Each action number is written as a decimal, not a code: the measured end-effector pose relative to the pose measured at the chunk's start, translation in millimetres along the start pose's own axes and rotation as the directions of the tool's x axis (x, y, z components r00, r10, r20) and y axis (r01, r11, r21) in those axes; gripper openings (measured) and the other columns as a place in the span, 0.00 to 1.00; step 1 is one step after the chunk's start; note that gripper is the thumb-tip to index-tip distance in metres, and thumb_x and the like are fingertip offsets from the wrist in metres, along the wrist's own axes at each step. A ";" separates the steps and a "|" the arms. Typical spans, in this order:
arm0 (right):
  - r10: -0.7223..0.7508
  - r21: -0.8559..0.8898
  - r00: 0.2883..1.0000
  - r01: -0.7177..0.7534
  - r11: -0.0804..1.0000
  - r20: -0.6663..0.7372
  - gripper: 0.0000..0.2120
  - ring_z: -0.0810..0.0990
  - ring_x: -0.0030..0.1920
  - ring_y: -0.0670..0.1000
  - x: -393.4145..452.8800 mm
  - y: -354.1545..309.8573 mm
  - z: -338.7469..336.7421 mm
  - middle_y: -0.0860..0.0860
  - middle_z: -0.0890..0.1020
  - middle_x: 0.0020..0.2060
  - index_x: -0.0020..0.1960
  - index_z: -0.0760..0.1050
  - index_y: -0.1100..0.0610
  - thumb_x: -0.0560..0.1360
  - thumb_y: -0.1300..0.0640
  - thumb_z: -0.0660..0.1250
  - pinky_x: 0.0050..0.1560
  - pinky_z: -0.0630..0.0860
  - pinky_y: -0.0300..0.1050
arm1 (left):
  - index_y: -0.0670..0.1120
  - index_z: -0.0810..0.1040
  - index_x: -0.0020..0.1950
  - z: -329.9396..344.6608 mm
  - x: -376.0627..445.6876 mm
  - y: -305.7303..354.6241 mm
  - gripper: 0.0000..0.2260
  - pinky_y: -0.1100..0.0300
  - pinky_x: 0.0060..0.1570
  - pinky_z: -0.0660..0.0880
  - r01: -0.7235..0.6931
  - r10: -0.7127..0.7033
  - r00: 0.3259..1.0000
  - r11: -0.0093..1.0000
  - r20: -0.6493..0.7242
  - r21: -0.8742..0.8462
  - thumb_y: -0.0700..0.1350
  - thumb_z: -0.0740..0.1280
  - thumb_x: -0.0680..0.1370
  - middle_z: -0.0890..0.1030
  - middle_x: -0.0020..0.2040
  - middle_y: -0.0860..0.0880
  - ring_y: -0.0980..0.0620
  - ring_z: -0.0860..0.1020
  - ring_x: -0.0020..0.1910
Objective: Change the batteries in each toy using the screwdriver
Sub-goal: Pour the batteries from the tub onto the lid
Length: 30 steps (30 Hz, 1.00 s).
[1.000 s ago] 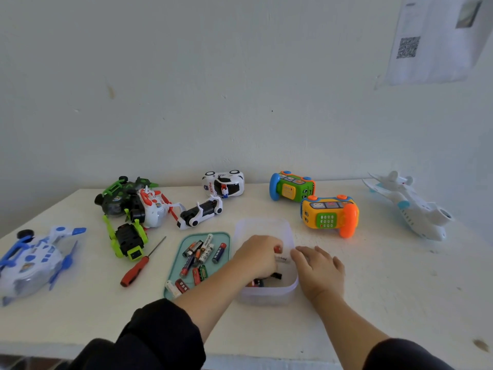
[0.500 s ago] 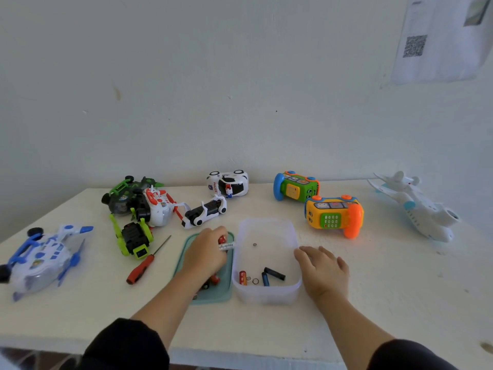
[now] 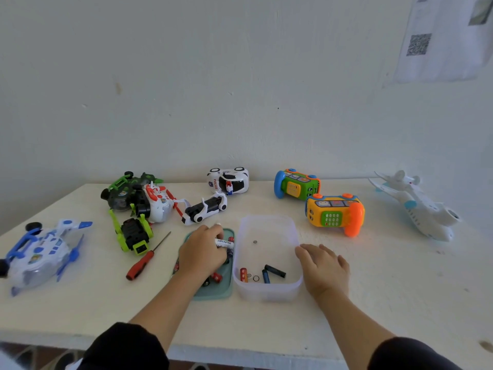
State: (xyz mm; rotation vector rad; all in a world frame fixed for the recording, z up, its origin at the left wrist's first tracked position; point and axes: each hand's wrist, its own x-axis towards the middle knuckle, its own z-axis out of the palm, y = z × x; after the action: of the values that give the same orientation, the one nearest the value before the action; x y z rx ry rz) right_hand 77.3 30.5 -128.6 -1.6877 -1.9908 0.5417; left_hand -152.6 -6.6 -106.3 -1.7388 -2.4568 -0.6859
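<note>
White battery [image 3: 224,244], printed label: pinched in fingers of left hand [image 3: 202,251], held over teal tray [image 3: 215,294]; hand curled round it, more batteries in tray partly hidden under hand, red ones [image 3: 216,276] showing at near end. Clear plastic tub [image 3: 267,291], just right of tray, touching or nearly: holds red battery [image 3: 243,275], blue battery [image 3: 265,276], black battery [image 3: 275,271], 2 small metal rings, 1 coin cell near far end. Right hand [image 3: 324,265]: flat on table [image 3: 400,289] beside tub's right wall, fingers relaxed, gripping nothing. Screwdriver [image 3: 145,259], red handle: lies on table left of tray, tip pointing away, untouched. Toys, L to R: blue/white plane [image 3: 40,256]; green/black vehicle [image 3: 132,234], underside up; dark green toy [image 3: 125,188] w/ red/white helicopter [image 3: 158,202] against it; black/white car [image 3: 205,208]; police car [image 3: 228,180] on its side by wall; green/blue phone car [image 3: 296,184]; orange/yellow phone car [image 3: 334,213]; white jet [image 3: 416,206] at far right. Paper sheet w/ QR code [image 3: 418,44] on wall, upper right.
</note>
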 end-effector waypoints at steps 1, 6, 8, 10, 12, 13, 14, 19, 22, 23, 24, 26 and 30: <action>0.002 -0.001 1.000 -0.002 1.000 0.001 0.32 0.62 0.70 0.48 -0.2 0.1 0.2 0.48 0.79 0.57 0.54 0.79 0.50 0.67 0.41 0.42 0.68 0.51 0.47 | 0.53 0.73 0.44 -1.7 0.6 -0.7 0.06 0.59 0.33 0.68 0.007 -0.007 1.000 1.000 0.016 0.020 0.42 0.63 0.72 0.72 0.42 0.52 0.50 0.72 0.41; 0.008 0.030 1.000 -0.007 1.000 -0.024 0.32 0.66 0.66 0.49 -2.5 -2.6 -2.2 0.52 0.79 0.57 0.56 0.78 0.55 0.66 0.45 0.42 0.67 0.52 0.46 | 0.50 0.75 0.46 -2.5 -2.8 -1.0 0.05 0.48 0.58 0.69 0.024 -0.026 0.999 0.997 0.035 0.077 0.42 0.62 0.72 0.73 0.47 0.53 0.50 0.73 0.50; 0.016 0.052 0.999 -0.015 0.999 -0.028 0.32 0.66 0.66 0.49 -3.6 -3.0 -3.6 0.53 0.78 0.58 0.56 0.78 0.56 0.66 0.46 0.42 0.68 0.52 0.46 | 0.50 0.75 0.46 -1.1 -7.0 -1.0 0.05 0.44 0.66 0.59 0.043 -0.048 0.998 0.992 0.046 0.115 0.44 0.62 0.72 0.73 0.48 0.54 0.50 0.72 0.52; 0.015 0.057 1.000 -0.014 0.998 -0.013 0.33 0.64 0.70 0.48 -4.3 -3.2 -4.4 0.52 0.78 0.59 0.57 0.78 0.54 0.66 0.46 0.42 0.70 0.50 0.47 | 0.50 0.75 0.45 -2.3 -10.1 0.2 0.04 0.42 0.66 0.57 0.041 -0.047 0.997 0.994 0.060 0.099 0.47 0.62 0.73 0.73 0.48 0.55 0.50 0.72 0.52; 0.012 0.051 1.000 -0.012 0.999 -0.003 0.33 0.63 0.70 0.48 -4.3 -3.9 -4.9 0.52 0.77 0.60 0.57 0.78 0.53 0.66 0.46 0.42 0.70 0.50 0.47 | 0.51 0.74 0.43 -4.9 -11.5 1.5 0.04 0.40 0.67 0.56 0.052 -0.055 0.995 0.998 0.079 0.042 0.50 0.63 0.73 0.73 0.48 0.56 0.51 0.72 0.52; 0.014 0.051 1.000 -0.014 0.999 -0.002 0.33 0.63 0.70 0.48 -4.1 -4.1 -5.0 0.52 0.77 0.61 0.58 0.78 0.52 0.66 0.46 0.41 0.70 0.50 0.47 | 0.52 0.74 0.42 -5.4 -11.1 1.7 0.04 0.40 0.67 0.56 0.061 -0.062 0.995 0.998 0.079 0.015 0.51 0.63 0.73 0.73 0.49 0.56 0.52 0.72 0.52; 0.015 0.053 1.000 -0.015 0.998 -0.001 0.33 0.63 0.70 0.47 -4.1 -4.3 -5.0 0.52 0.77 0.61 0.58 0.78 0.52 0.66 0.46 0.41 0.70 0.50 0.46 | 0.52 0.74 0.42 -5.8 -10.6 2.0 0.04 0.39 0.68 0.56 0.066 -0.065 0.995 0.998 0.072 -0.010 0.51 0.63 0.73 0.74 0.49 0.56 0.52 0.72 0.53; 0.017 0.066 1.000 -0.017 0.998 0.006 0.33 0.61 0.72 0.47 -4.0 -2.7 -4.2 0.51 0.76 0.63 0.59 0.78 0.49 0.66 0.45 0.41 0.71 0.49 0.46 | 0.53 0.78 0.47 -3.8 -9.8 5.5 0.09 0.39 0.68 0.51 -0.026 0.015 0.991 0.996 0.134 0.081 0.56 0.63 0.76 0.71 0.61 0.57 0.52 0.67 0.65; 0.015 0.061 1.000 -0.016 0.998 0.002 0.33 0.61 0.72 0.47 -3.6 -2.5 -4.5 0.51 0.76 0.63 0.59 0.78 0.48 0.66 0.46 0.41 0.71 0.49 0.46 | 0.53 0.78 0.49 -3.2 -5.4 9.6 0.06 0.37 0.69 0.52 0.016 -0.035 0.991 0.989 0.126 0.147 0.50 0.62 0.76 0.72 0.61 0.55 0.52 0.66 0.65; 0.014 0.062 1.000 -0.014 0.998 0.001 0.33 0.61 0.72 0.47 -3.4 -2.2 -4.3 0.51 0.76 0.63 0.59 0.78 0.49 0.66 0.46 0.41 0.71 0.49 0.46 | 0.54 0.77 0.50 -3.5 -4.0 11.0 0.05 0.38 0.68 0.54 0.058 -0.077 0.989 0.988 0.128 0.146 0.48 0.63 0.76 0.72 0.60 0.54 0.51 0.67 0.63; 0.014 0.064 1.000 -0.014 0.998 0.000 0.33 0.61 0.72 0.47 -3.4 -1.8 -4.0 0.51 0.76 0.63 0.58 0.78 0.49 0.66 0.46 0.41 0.71 0.49 0.46 | 0.54 0.76 0.51 -4.3 -3.7 12.1 0.06 0.40 0.67 0.56 0.096 -0.110 0.987 0.987 0.115 0.128 0.46 0.63 0.75 0.72 0.59 0.54 0.51 0.68 0.62; 0.012 0.074 1.000 -0.012 0.997 -0.002 0.33 0.61 0.72 0.47 -3.0 -0.7 -3.4 0.51 0.76 0.62 0.59 0.78 0.48 0.66 0.46 0.41 0.71 0.49 0.46 | 0.51 0.76 0.52 -5.4 -3.8 15.8 0.08 0.51 0.60 0.64 0.079 -0.079 0.997 0.997 -0.013 0.006 0.42 0.63 0.75 0.74 0.56 0.52 0.50 0.71 0.57; 0.008 0.075 1.000 -0.008 0.997 -0.003 0.32 0.62 0.71 0.47 -1.1 0.1 -1.9 0.51 0.77 0.61 0.57 0.79 0.49 0.66 0.46 0.41 0.70 0.49 0.47 | 0.45 0.78 0.51 -22.0 -7.3 49.1 0.07 0.62 0.44 0.67 -0.319 0.319 0.947 0.936 -0.021 -0.149 0.40 0.62 0.77 0.75 0.51 0.50 0.53 0.73 0.46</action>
State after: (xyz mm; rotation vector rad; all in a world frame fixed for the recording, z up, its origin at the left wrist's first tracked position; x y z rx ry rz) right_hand 78.7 29.4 -127.2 -1.6518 -1.9378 0.6084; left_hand -109.9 -8.3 -72.8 -2.1278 -2.0950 -0.8476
